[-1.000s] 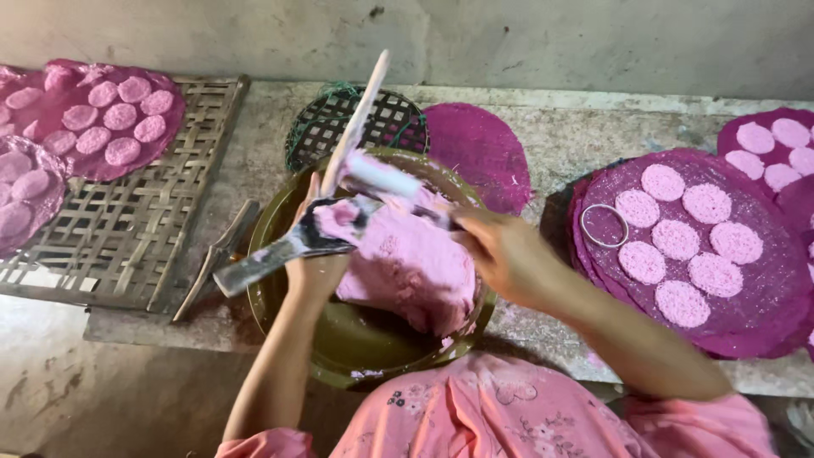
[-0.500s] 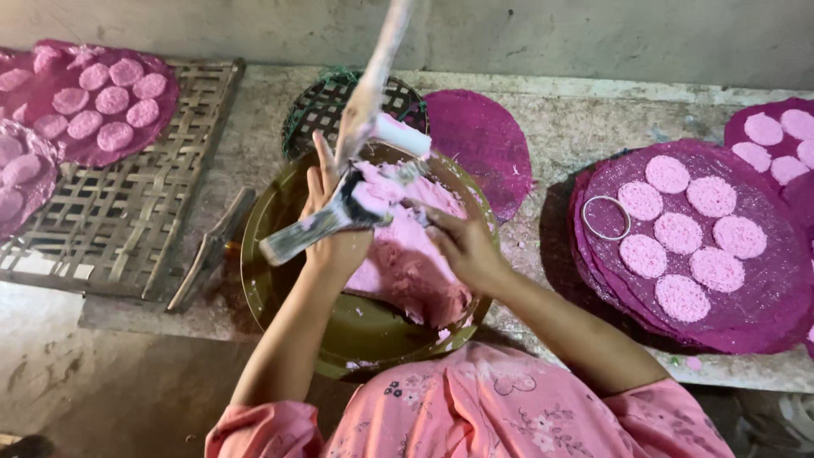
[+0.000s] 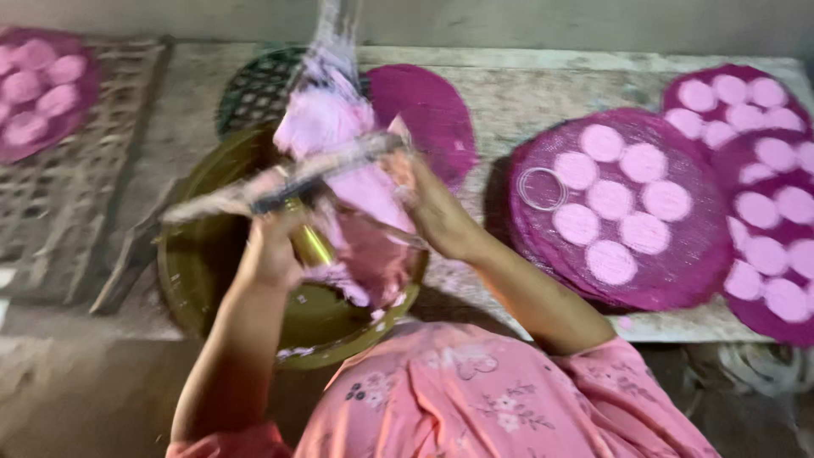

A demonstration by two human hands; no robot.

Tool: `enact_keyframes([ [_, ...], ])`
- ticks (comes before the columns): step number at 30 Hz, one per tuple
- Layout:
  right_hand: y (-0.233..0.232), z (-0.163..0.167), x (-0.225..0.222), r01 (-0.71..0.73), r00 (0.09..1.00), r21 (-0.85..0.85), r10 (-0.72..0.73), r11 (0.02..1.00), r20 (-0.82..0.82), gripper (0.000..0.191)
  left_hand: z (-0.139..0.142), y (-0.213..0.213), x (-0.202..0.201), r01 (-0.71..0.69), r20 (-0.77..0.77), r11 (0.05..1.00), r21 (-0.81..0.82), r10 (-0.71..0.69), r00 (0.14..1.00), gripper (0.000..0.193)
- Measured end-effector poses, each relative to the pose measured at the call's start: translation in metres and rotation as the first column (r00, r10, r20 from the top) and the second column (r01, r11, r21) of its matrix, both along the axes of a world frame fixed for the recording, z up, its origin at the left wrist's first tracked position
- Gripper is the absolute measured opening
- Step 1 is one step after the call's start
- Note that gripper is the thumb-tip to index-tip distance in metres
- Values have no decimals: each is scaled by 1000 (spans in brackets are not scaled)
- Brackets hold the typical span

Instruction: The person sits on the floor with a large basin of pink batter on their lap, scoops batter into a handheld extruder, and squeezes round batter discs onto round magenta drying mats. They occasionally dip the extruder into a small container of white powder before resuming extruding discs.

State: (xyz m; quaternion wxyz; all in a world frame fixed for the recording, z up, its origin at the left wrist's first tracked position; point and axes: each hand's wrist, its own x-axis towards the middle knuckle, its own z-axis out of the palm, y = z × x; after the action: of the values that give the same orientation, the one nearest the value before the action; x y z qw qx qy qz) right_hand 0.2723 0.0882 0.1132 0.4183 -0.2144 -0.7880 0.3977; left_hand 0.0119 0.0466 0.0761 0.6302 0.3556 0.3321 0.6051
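My left hand point(image 3: 273, 250) grips a flat metal spatula point(image 3: 254, 188) held crosswise over a wide olive-green bowl point(image 3: 199, 280). My right hand point(image 3: 434, 208) holds up a clear plastic bag point(image 3: 326, 119) full of pink batter, its top stretched upward out of frame. The spatula blade lies against the bag. Pink batter point(image 3: 373, 254) hangs and drips into the bowl under both hands. The picture is blurred by motion.
A round magenta mat point(image 3: 623, 212) to the right carries several pale pink discs and a clear ring point(image 3: 541, 188); more such mats point(image 3: 763, 170) lie beyond. A bare magenta mat point(image 3: 428, 106) and dark round grid point(image 3: 254, 85) sit behind the bowl. A bamboo rack point(image 3: 59, 178) with pink discs point(image 3: 38, 93) is at left.
The bag has been lifted higher above the bowl and the spatula has come up against it. The view has shifted left and closer, with more blur.
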Motion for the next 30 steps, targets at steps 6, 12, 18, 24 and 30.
enact_keyframes([
  [6, -23, 62, 82, -254, 823, -233, 83, 939, -562, 78, -1, -40, 157, 493, 230, 816, -301, -440, 868, 37],
  [12, -55, 108, 209, 10, 973, -58, -23, 998, -231, 69, 65, -36, 218, 456, -656, 811, 367, -122, 745, 36],
  [18, -89, 92, 292, -33, 975, 472, -76, 881, 210, 55, 98, -47, 294, 623, -663, 780, -67, -501, 556, 42],
  [24, -90, 74, 336, 120, 969, 333, -183, 935, 164, 68, 51, -20, 365, 628, -631, 728, 275, -356, 689, 38],
  [30, -39, 27, 436, -138, 923, -700, 348, 700, 166, 105, 40, 28, 382, 595, -686, 804, 4, -431, 587, 61],
])
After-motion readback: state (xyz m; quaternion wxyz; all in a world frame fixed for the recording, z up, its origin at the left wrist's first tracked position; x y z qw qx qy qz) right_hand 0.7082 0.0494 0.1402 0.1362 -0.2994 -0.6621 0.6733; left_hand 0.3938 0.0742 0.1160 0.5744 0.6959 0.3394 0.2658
